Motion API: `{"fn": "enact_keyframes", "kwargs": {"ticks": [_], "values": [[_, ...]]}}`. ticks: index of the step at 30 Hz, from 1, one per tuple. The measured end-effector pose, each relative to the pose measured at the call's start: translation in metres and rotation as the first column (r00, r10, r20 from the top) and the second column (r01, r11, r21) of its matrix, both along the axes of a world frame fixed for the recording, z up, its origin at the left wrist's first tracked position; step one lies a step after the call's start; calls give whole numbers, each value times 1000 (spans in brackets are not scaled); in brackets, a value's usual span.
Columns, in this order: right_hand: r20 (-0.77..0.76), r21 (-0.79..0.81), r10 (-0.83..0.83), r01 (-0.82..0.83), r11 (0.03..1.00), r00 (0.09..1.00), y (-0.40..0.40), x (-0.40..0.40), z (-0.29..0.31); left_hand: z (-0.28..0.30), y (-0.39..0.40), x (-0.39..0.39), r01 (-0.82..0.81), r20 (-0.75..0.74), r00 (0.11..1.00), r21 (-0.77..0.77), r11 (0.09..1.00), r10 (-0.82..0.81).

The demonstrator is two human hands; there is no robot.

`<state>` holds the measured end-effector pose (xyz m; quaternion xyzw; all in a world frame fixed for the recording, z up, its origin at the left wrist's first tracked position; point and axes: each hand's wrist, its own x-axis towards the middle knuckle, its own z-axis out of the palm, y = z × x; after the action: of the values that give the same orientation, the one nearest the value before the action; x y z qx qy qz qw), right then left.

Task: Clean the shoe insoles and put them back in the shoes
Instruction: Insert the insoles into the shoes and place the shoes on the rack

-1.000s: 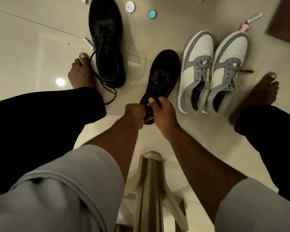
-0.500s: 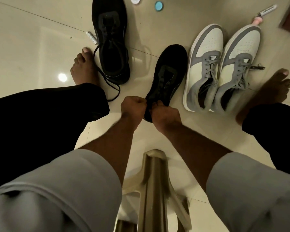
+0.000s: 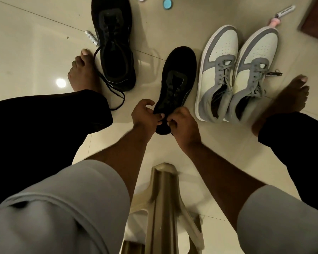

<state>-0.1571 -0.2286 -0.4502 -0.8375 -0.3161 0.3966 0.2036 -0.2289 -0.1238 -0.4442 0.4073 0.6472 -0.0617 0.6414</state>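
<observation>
Both hands, left hand [image 3: 144, 116] and right hand [image 3: 182, 121], pinching black shoe's [image 3: 174, 85] laces.

A glossy cream tiled floor [image 3: 35, 57] carries two black shoes [image 3: 114, 43] [image 3: 176, 83], a grey-and-white pair [image 3: 235, 70] side by side, two bare feet [image 3: 83, 74] [image 3: 285, 101], small round caps [image 3: 167, 3], a marker [image 3: 285, 12] and a stool [image 3: 163, 208].

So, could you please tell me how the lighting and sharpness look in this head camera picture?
Head view: dim and warm-toned; a lamp glare spot shines on the glossy floor; the near black shoe loses detail in the dark; the stool and both hands, left and right, are slightly blurred; wide-angle bending at the edges.
</observation>
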Motion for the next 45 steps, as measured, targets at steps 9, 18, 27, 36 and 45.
{"fn": "enact_keyframes", "kwargs": {"ticks": [9, 18, 27, 36, 45], "values": [[-70, 8, -343, 345, 939, 937, 6, 6, -6, -3, -12, -1, -18, -83, 996, 89, 996, 26], [98, -213, -183, 200, 956, 978, 24, 11, -34, -12, 4, 1, 780, -407, 611, 164, 604, -679], [-457, -110, -518, 532, 839, 723, -21, 27, -20, -36, 13, 6, 800, -324, 585, 78, 595, -744], [-473, -317, -535, 432, 844, 700, -20, 8, 1, -36, 10, -16, 551, -16, 834, -21, 834, -552], [-474, -217, -612, 590, 778, 633, -19, 6, 0, -16, -14, 2, 384, -68, 919, 371, 845, -388]]}}
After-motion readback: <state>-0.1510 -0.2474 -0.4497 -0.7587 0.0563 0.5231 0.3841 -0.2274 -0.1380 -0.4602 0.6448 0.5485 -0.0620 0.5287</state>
